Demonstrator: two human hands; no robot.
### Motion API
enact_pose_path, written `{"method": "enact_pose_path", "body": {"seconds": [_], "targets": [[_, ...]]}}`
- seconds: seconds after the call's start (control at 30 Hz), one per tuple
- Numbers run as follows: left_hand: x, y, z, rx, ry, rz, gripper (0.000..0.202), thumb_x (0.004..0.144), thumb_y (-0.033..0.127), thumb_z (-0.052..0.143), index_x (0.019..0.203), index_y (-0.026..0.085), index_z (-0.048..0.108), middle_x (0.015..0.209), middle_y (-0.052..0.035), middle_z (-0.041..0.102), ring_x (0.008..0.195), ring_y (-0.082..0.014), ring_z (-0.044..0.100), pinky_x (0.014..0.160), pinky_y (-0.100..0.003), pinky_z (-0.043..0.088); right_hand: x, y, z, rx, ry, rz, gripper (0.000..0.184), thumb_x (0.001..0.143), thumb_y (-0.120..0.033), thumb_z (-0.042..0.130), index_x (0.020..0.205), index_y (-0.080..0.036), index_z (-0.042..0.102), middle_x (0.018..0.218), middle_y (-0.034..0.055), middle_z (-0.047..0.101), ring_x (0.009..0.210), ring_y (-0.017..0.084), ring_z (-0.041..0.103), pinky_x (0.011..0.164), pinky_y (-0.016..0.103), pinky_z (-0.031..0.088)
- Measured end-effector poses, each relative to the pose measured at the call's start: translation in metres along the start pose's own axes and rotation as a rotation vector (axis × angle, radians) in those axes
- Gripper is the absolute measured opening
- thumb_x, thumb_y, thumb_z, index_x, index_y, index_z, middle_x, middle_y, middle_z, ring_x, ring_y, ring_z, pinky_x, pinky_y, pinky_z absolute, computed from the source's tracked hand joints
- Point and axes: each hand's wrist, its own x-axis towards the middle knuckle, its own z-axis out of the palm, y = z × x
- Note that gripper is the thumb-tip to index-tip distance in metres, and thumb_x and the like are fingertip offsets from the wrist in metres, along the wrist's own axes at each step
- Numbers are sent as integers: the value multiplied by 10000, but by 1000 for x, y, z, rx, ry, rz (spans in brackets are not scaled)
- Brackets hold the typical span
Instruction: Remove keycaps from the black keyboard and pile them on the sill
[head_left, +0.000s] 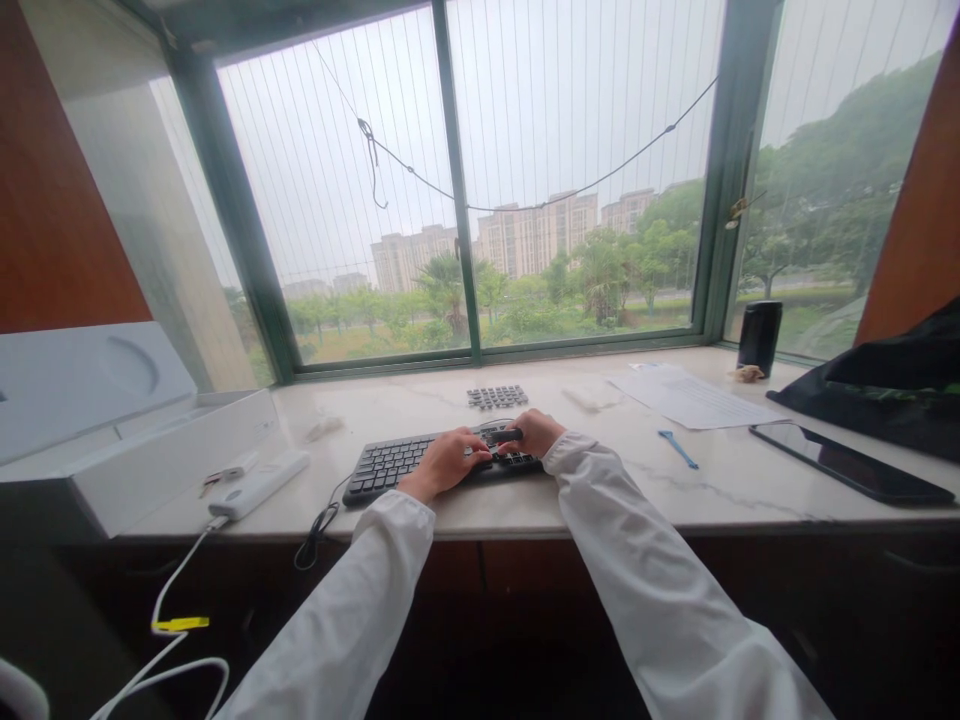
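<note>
Our right hand (534,433) grips a stubby black rod (507,435) over the black plastic keyboard (390,464), near the white tabletop's (637,500) front edge. Left hand's (444,463) hold: unclear.

passable: between right sleeve (630,510) and blue strip (679,450) | obstacles: keycaps (497,397) behind keyboard (390,464), black cable (321,524) left

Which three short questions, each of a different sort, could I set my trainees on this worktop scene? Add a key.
1. Which hand grips the short dark object over the keyboard?
2. True or false: the slim blue item lies left of the keyboard.
3. What stands upright near the window's right side?
A) a lamp
B) a dark cylinder
C) a plant pot

Key: 1. The right hand. 2. False. 3. B.
</note>
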Motion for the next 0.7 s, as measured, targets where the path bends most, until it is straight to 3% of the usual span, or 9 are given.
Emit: {"method": "enact_pose_path", "body": {"seconds": [0.3,0.47,0.7], "targets": [[1,-3,2,-87,11,-51,298,817,486,579,886,248,745,917,-25,689,797,-173,627,771,-270,469,0,3,1,76,-64,-7,292,721,-458,692,804,-188,766,561,-9,615,548,108,517,517,207,334],[2,-2,1,-87,11,-78,297,792,479,610,910,241,743,935,-29,698,817,-179,635,802,-276,474,0,3,1,18,16,-10,366,830,-453,577,717,-149,746,526,5,572,528,103,475,525,222,321],[0,-3,3,-135,78,-82,282,792,449,623,927,231,741,933,-28,719,860,-187,648,828,-281,476,2,9,4,-30,35,20,376,791,-483,616,625,-157,700,498,1,549,493,95,410,511,227,299]]}}
